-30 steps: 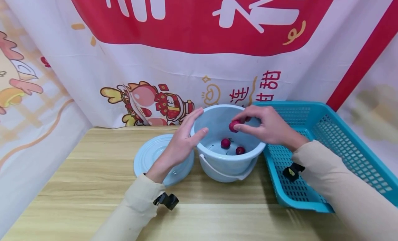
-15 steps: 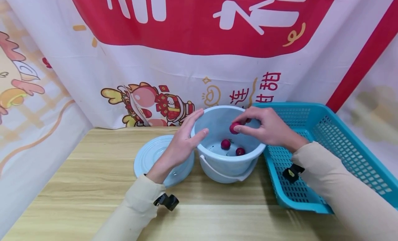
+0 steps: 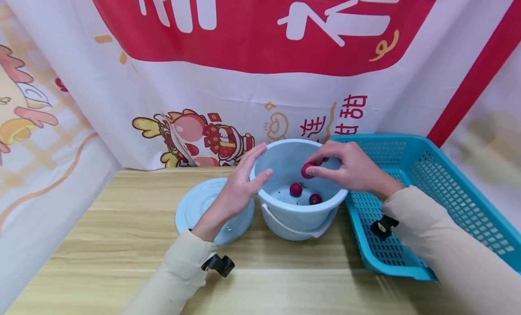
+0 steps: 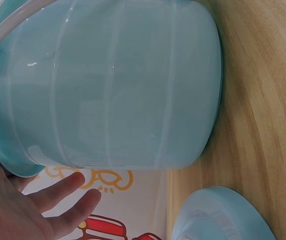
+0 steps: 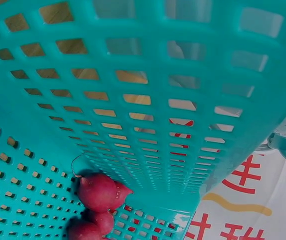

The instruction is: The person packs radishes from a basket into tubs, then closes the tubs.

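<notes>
My right hand (image 3: 350, 166) pinches a red radish (image 3: 308, 170) between thumb and fingers inside the mouth of a light blue bucket (image 3: 293, 222). A bit of another red thing (image 3: 324, 159) shows under its fingers. Two radishes lie on the bucket's bottom: one near the middle (image 3: 296, 189), the other (image 3: 315, 199) closer to the front. Along the bucket's left rim rests my left hand (image 3: 240, 188), fingers extended and thumb reaching over the opening. The left wrist view shows the bucket's ribbed side (image 4: 108, 90) with that hand (image 4: 28, 210) at the rim.
A teal perforated basket (image 3: 364, 256) stands right against the bucket; the right wrist view shows several radishes (image 5: 98, 192) in it. A light blue lid (image 3: 195, 202) lies left of the bucket, partly under the left forearm. A printed cloth (image 3: 228, 84) hangs behind the wooden table (image 3: 101, 242).
Both hands stay almost in place. The pinched radish sits very slightly lower in the bucket's mouth.
</notes>
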### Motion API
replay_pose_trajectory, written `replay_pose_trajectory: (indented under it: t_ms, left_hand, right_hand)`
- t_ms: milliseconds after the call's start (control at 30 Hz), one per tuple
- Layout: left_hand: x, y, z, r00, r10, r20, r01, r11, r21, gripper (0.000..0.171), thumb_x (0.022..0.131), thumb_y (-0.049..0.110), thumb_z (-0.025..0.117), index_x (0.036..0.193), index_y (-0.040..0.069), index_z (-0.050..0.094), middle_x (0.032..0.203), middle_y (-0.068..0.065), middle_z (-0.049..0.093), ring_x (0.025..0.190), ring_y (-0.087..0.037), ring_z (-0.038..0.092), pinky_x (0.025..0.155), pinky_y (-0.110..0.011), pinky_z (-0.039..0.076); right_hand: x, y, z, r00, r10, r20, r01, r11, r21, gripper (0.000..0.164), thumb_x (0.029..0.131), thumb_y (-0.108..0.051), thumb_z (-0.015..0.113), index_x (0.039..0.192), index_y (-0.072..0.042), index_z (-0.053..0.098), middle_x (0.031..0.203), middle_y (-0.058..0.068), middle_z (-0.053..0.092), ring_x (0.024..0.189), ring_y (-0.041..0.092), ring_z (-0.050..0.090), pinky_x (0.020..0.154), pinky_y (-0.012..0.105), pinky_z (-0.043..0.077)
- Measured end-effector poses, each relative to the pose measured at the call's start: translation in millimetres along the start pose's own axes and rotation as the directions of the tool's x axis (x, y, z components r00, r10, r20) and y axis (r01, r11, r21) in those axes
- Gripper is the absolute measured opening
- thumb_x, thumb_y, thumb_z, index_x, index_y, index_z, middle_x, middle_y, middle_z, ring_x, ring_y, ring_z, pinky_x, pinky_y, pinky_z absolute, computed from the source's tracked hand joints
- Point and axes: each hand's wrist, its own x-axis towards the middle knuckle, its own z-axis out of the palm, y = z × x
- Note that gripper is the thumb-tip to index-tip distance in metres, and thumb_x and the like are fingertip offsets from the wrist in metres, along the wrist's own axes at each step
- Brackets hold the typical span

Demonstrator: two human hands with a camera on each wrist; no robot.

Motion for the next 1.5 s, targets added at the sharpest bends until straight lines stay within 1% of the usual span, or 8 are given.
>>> replay_pose_trajectory:
  t_ms: [167, 333, 633, 733, 900, 1100, 1333, 1500]
  left_hand:
    - [-1.0, -0.9, 1.6, 1.0, -0.005, 0.001, 0.005, 1.0, -0.002, 0.064, 0.107, 0.043, 0.056, 0.166, 0.035, 0.032, 0.176, 0.011, 0.024, 0.165, -0.019, 0.02, 0.129, -0.068, 0.024]
    - [-0.8, -2.5, 0.4, 1.0, -0.006, -0.01, 0.006, 1.0, 0.002, 0.065, 0.106, 0.045, 0.055, 0.166, 0.034, 0.032, 0.176, 0.012, 0.024, 0.165, -0.019, 0.021, 0.128, -0.069, 0.025]
    - [0.9, -3.5, 0.6, 1.0, 0.006, -0.009, -0.006, 1.0, 0.003, 0.065, 0.107, 0.044, 0.055, 0.166, 0.034, 0.032, 0.176, 0.011, 0.024, 0.165, -0.019, 0.021, 0.129, -0.067, 0.025]
    - [0.9, -3.1, 0.6, 1.0, 0.005, -0.008, -0.005, 1.0, 0.007, 0.065, 0.107, 0.045, 0.055, 0.167, 0.034, 0.032, 0.176, 0.011, 0.024, 0.165, -0.02, 0.022, 0.129, -0.067, 0.026]
    - [0.2, -2.1, -0.1, 1.0, 0.0, -0.009, 0.0, 1.0, 0.006, 0.065, 0.107, 0.044, 0.054, 0.166, 0.034, 0.032, 0.176, 0.012, 0.024, 0.165, -0.02, 0.022, 0.128, -0.067, 0.027]
    - [1.5, -2.5, 3.2, 1.0, 0.019, 0.0, -0.019, 1.0, -0.006, 0.065, 0.107, 0.041, 0.054, 0.167, 0.03, 0.032, 0.177, 0.009, 0.024, 0.165, -0.02, 0.021, 0.129, -0.066, 0.026]
    - [0.5, -0.7, 1.8, 1.0, 0.013, -0.001, -0.013, 1.0, 0.001, 0.065, 0.107, 0.041, 0.055, 0.167, 0.028, 0.032, 0.176, 0.01, 0.024, 0.165, -0.02, 0.021, 0.129, -0.068, 0.025]
    - [0.0, -1.4, 0.3, 1.0, 0.012, 0.002, -0.012, 1.0, 0.004, 0.066, 0.107, 0.039, 0.056, 0.168, 0.029, 0.031, 0.177, 0.011, 0.023, 0.165, -0.021, 0.021, 0.128, -0.069, 0.026]
  right_hand:
    - [-2.4, 0.5, 0.7, 1.0, -0.006, 0.0, 0.006, 1.0, -0.009, 0.024, 0.091, -0.03, 0.084, 0.114, -0.02, 0.083, 0.107, -0.006, 0.078, 0.105, 0.014, 0.067, 0.087, 0.05, 0.062]
    - [-0.6, 0.2, 0.7, 1.0, -0.028, 0.006, 0.028, 1.0, -0.009, 0.025, 0.091, -0.03, 0.084, 0.114, -0.019, 0.083, 0.107, -0.006, 0.078, 0.104, 0.014, 0.067, 0.086, 0.047, 0.062]
    - [-0.7, 0.6, -0.8, 0.999, -0.037, -0.007, 0.036, 0.999, -0.021, 0.022, 0.091, -0.027, 0.084, 0.113, -0.021, 0.084, 0.108, -0.004, 0.079, 0.102, 0.014, 0.068, 0.085, 0.049, 0.062]
    - [-0.5, 1.1, -0.6, 0.999, -0.035, -0.01, 0.035, 0.999, -0.022, 0.021, 0.092, -0.026, 0.083, 0.112, -0.021, 0.084, 0.108, -0.004, 0.079, 0.102, 0.013, 0.068, 0.084, 0.045, 0.062]
    - [0.0, 0.9, -0.9, 1.0, -0.009, -0.005, 0.009, 1.0, -0.001, 0.02, 0.093, -0.025, 0.083, 0.112, -0.021, 0.084, 0.109, -0.003, 0.079, 0.102, 0.014, 0.068, 0.083, 0.037, 0.062]
    - [-4.3, -1.2, -5.4, 0.997, 0.08, 0.008, -0.081, 0.996, 0.026, 0.024, 0.094, -0.029, 0.082, 0.117, -0.022, 0.082, 0.115, 0.0, 0.076, 0.106, 0.019, 0.067, 0.081, 0.032, 0.063]
    - [-5.3, -1.3, -11.3, 0.996, 0.086, -0.001, -0.086, 0.991, 0.107, 0.028, 0.095, -0.027, 0.081, 0.122, -0.02, 0.08, 0.118, 0.001, 0.077, 0.107, 0.021, 0.067, 0.08, 0.028, 0.063]
    - [-7.8, 0.3, -18.9, 0.991, 0.127, -0.041, -0.118, 0.976, 0.18, 0.033, 0.095, -0.024, 0.081, 0.127, -0.02, 0.077, 0.121, 0.003, 0.078, 0.105, 0.017, 0.072, 0.083, 0.027, 0.064]
